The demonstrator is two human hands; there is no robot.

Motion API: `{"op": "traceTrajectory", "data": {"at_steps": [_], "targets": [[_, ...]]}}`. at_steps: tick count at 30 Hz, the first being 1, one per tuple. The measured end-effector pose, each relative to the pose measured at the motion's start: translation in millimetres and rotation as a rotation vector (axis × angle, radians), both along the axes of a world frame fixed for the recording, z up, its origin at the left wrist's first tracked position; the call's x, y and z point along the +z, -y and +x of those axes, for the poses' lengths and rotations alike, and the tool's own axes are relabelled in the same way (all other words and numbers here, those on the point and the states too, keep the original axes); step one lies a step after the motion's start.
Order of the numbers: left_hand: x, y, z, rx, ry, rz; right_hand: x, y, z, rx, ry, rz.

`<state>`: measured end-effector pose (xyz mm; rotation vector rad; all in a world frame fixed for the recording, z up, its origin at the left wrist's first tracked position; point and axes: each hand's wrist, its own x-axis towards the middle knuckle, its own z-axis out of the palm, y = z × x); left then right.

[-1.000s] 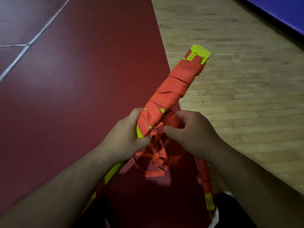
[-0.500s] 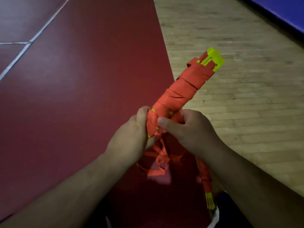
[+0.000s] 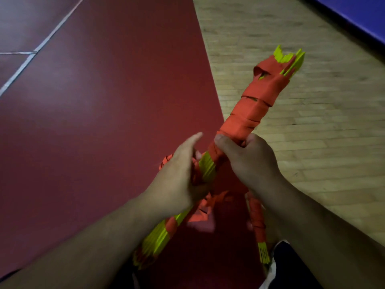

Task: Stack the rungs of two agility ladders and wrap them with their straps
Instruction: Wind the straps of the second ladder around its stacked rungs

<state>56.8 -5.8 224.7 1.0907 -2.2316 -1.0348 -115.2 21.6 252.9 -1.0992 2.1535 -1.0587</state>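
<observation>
Orange webbing and yellow-green plastic make up the whole load. Nearest the body, the bare end of the rung bundle [image 3: 158,243] shows thin flat slats stacked together, with one turn of strap round them. Beside the right forearm hangs a second orange-wrapped length [image 3: 257,220] with a yellow end; I cannot tell whether it is the other ladder.

Just past that, the loose strap [image 3: 208,203] droops in a soft tangle under the hands. The left hand [image 3: 179,180] lies against the bundle's left side, thumb raised. Its fingers are hidden behind the back of the hand and blurred, so I cannot tell whether it has hold of any strap. The right hand [image 3: 250,159] has fingers and thumb curled tight round the bundle where the wrapping ends. It holds the bundle up off the red mat [image 3: 93,111], slanting away toward the wood floor [image 3: 323,153].

Beyond the hands, the wrapped part [image 3: 252,113] runs out to the splayed rung tips [image 3: 289,61].

The bundle looks light and stiff along its length, but the slats probably slide on one another, and they fan out at the far end. The strap is limp and would likely slacken once tension drops. The best hold seems to be across the wrapped middle, squeezing the stack flat, with the working strap kept taut close to the bundle.
</observation>
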Motion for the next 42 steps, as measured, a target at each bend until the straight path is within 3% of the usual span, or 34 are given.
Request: {"op": "traceTrajectory", "data": {"at_steps": [2, 4, 7, 9, 11, 13, 15, 19, 21, 23, 25, 31, 35, 42], "targets": [[3.0, 9.2, 1.8, -0.020, -0.009, 0.323, 1.8, -0.1, -2.3, 0.042, -0.009, -0.036], [2.5, 15.7, 14.6, -0.212, -0.042, 0.595, 3.2, -0.8, -4.3, 0.125, 0.009, -0.094], [3.0, 16.5, 29.0, -0.415, -0.011, 0.727, 4.9, -1.8, -5.6, 0.268, 0.152, -0.183], [0.5, 15.4, 13.3, -0.315, 0.018, 0.801, 3.5, -1.9, -9.1, 0.316, 0.339, -0.238], [-9.6, 7.3, 12.8, -0.227, 0.102, 0.759, 2.7, -0.4, -11.7, 0.346, 0.563, -0.300], [-12.7, 13.3, 12.4, -0.241, 0.003, 0.891, 2.2, 1.5, -15.8, 0.336, 0.725, -0.320], [-1.2, 13.2, 23.0, -0.338, -0.100, 1.001, 2.7, 2.0, -19.5, 0.339, 0.706, -0.298], [-1.8, 13.2, 28.2, -0.279, -0.095, 0.799, 3.6, 4.6, -30.4, 0.375, 0.314, -0.145], [-5.7, 19.3, 27.4, -0.173, -0.007, 0.666, 5.2, 6.7, -34.0, 0.356, 0.059, -0.069], [-6.4, 27.9, 33.7, -0.103, 0.146, 0.469, 4.7, 5.4, -36.1, 0.317, -0.048, -0.025], [-9.2, 31.6, 35.5, -0.025, 0.274, 0.342, 2.0, 3.2, -36.6, 0.312, -0.080, 0.022], [-14.2, 30.4, 33.8, 0.100, 0.329, 0.138, 1.9, 3.3, -39.5, 0.344, -0.094, 0.181], [-11.6, 31.4, 33.7, 0.145, 0.329, 0.071, -0.5, 2.8, -40.7, 0.394, 0.038, 0.232], [-8.5, 37.8, 39.9, 0.264, 0.347, 0.019, 2.3, 3.1, -43.8, 0.425, -0.086, 0.188]]}}
